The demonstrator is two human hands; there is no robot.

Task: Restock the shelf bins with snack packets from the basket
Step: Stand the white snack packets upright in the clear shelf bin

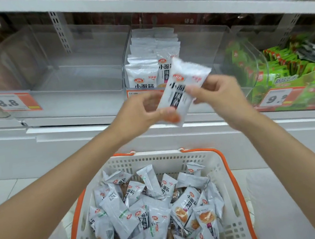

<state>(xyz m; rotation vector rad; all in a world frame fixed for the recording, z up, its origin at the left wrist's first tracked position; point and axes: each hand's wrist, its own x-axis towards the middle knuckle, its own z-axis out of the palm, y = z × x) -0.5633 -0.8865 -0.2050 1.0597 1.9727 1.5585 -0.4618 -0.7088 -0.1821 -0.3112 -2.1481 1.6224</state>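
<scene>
Both grips pinch one snack packet (181,93): left grip (141,111) at its lower end, right grip (216,94) at its upper edge. The shelf bin (219,48) lies just beyond the grips, and the basket (158,156) lies below them. Turn the packet upright, label forward, then seat it in line with the standing row (141,74).

Glossy foil-look packet (181,87); white perforated plastic basket (218,163); clear glossy plastic bins (81,55).
</scene>
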